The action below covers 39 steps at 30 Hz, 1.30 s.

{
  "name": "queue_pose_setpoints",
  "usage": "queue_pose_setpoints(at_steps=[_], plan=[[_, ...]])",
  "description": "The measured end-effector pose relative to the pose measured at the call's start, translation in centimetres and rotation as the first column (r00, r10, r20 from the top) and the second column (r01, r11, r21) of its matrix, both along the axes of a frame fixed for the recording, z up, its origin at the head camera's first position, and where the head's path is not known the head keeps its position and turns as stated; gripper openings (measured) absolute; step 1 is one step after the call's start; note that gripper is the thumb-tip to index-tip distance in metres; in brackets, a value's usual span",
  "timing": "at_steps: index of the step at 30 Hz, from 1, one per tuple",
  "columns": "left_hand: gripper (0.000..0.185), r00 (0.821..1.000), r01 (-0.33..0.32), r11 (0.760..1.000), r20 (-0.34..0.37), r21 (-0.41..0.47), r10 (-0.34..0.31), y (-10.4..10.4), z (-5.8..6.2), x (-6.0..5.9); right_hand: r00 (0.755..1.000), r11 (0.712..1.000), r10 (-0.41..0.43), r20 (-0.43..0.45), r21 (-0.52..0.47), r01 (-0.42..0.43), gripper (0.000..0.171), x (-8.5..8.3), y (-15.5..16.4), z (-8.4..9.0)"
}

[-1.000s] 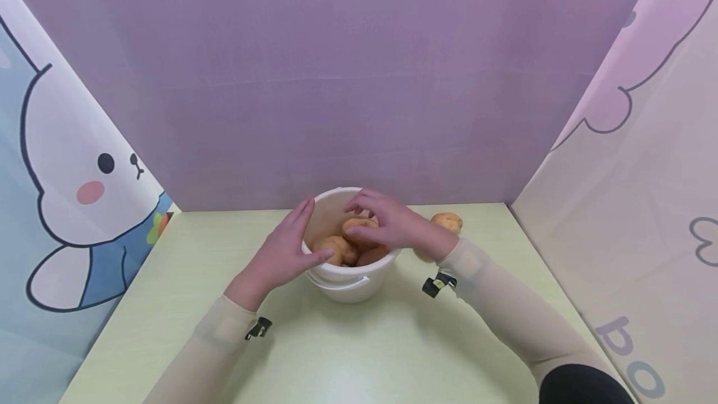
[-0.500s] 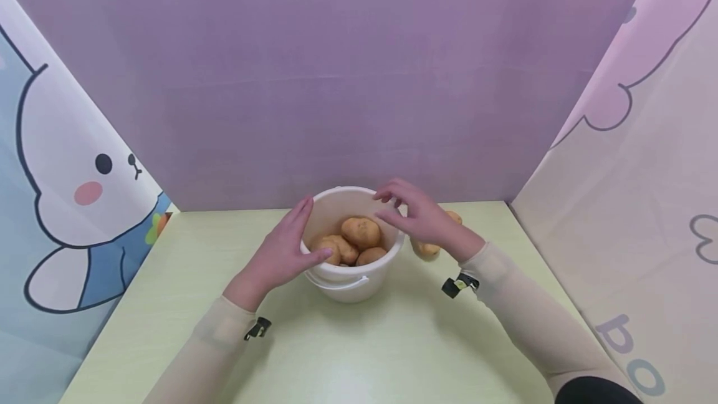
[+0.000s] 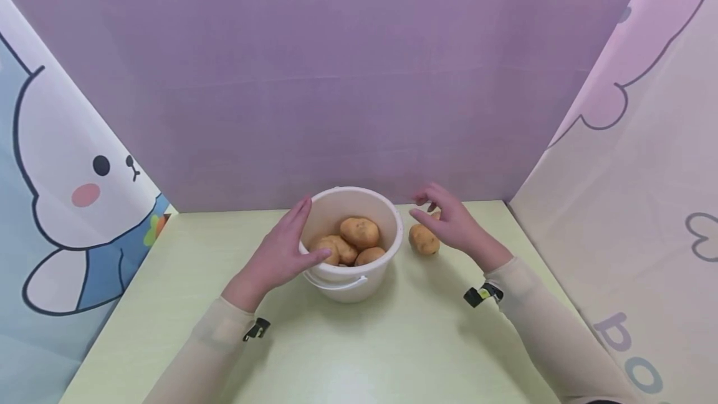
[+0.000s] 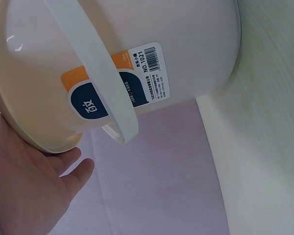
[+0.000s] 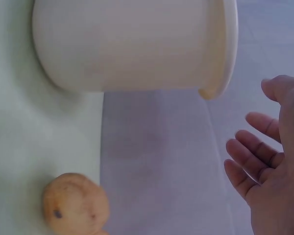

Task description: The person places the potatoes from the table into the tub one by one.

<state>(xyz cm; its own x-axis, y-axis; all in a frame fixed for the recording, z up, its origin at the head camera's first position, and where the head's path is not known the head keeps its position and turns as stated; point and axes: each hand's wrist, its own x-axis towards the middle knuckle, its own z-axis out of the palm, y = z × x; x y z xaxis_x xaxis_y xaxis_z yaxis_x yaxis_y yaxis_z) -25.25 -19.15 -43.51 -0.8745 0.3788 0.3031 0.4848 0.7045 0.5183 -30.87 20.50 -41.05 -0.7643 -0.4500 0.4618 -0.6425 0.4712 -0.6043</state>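
A white bucket [image 3: 387, 270] stands upright on the table, with several potatoes [image 3: 359, 232] inside. My left hand [image 3: 277, 251] rests along the left side of its rim, fingers straight and thumb extended over the near edge. The left wrist view has this hand right at the rim, beside the white handle [image 4: 100, 73] and a label [image 4: 137, 78]. Right of the bucket, my right hand [image 3: 449, 220] is in the air, fingers loosely bent and nothing in them. A loose potato [image 3: 423, 240] lies just below it, another partly hidden behind the hand.
The pale green table [image 3: 348, 354] ends at a purple backdrop [image 3: 359, 92] just behind the bucket. Printed side panels, a rabbit panel [image 3: 73, 192] at left and a pale panel [image 3: 634, 204] at right, flank the table.
My right hand has drawn back from over the potatoes in the bucket and moved right, past the rim, to above the loose potatoes. The left hand and bucket have stayed put.
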Motion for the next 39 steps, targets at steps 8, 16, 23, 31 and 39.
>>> queue_pose_setpoints(at_steps=[8, 16, 23, 31, 39], plan=[[0.114, 1.0, 0.003, 1.0, -0.003, 0.0, -0.003, 0.0, 0.1, 0.0, 0.998, 0.999, -0.054, 0.03, -0.003, 0.055, 0.024, 0.0, 1.1, -2.3], [0.115, 1.0, 0.0, 1.0, 0.005, -0.007, 0.0, 0.0, 0.1, -0.1, 0.991, 0.981, -0.131, 0.001, 0.145, 0.129, 0.034, -0.5, 1.8, -5.3], [0.114, 1.0, -0.002, 1.0, 0.01, -0.005, 0.002, 0.0, 0.0, -0.1, 0.987, 0.96, -0.151, -0.048, 0.23, 0.158, 0.045, -1.0, 2.2, -7.2], [0.115, 1.0, -0.004, 1.0, 0.006, 0.005, 0.004, 0.0, 0.0, 0.0, 0.981, 0.95, -0.181, -0.066, 0.245, 0.192, 0.053, -1.4, 2.2, -8.7], [0.115, 1.0, -0.007, 1.0, 0.014, 0.004, 0.007, 0.0, 0.0, 0.1, 0.977, 0.946, -0.204, -0.06, 0.246, 0.212, 0.062, -1.8, 2.0, -10.1]])
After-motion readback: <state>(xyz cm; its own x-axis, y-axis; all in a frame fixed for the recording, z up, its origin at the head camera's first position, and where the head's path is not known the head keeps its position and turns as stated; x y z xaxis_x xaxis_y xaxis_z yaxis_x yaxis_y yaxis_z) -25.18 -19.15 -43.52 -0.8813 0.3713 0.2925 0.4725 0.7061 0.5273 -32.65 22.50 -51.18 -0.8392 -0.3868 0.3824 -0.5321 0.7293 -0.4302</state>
